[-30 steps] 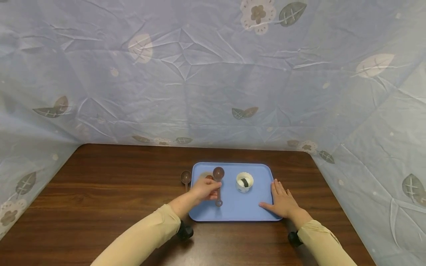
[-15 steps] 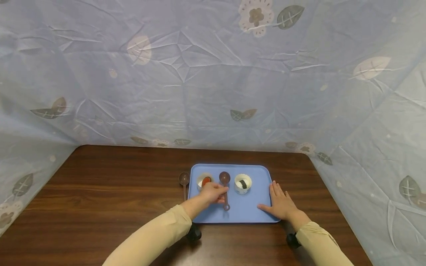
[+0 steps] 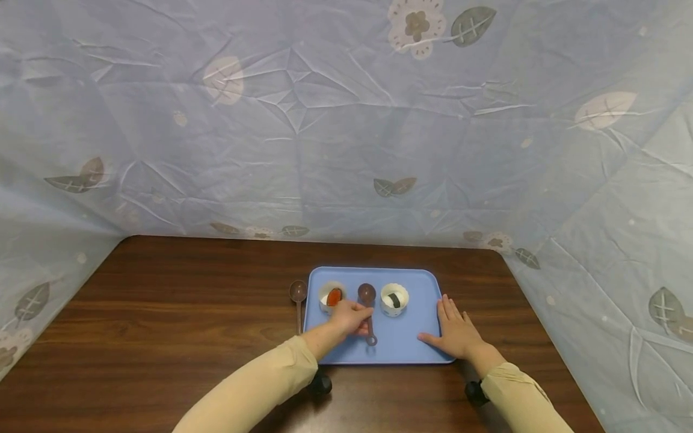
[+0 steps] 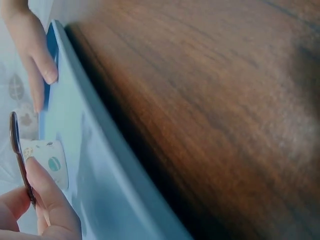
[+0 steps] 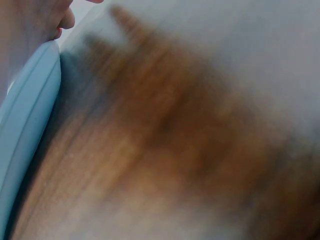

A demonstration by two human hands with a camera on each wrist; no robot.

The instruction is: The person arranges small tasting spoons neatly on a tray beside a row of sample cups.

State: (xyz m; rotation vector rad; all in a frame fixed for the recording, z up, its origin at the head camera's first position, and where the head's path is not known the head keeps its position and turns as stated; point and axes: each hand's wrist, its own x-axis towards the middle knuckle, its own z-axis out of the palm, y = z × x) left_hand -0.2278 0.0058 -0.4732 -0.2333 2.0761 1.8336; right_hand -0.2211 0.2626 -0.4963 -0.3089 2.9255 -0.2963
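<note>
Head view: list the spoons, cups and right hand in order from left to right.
Unheld brown spoon on the wood-grain table → left cup holding orange-topped sushi → held brown spoon, gripped by the left hand → right cup holding a black-banded rice ball → right hand.

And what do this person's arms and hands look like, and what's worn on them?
The left sleeve and right sleeve are pale yellow and plain, creased near the cuffs, which end short of the hands. A small black gadget shows by the left cuff, and another black gadget by the right; their details are too dark to make out. The left hand and right hand wear no gloves.
</note>
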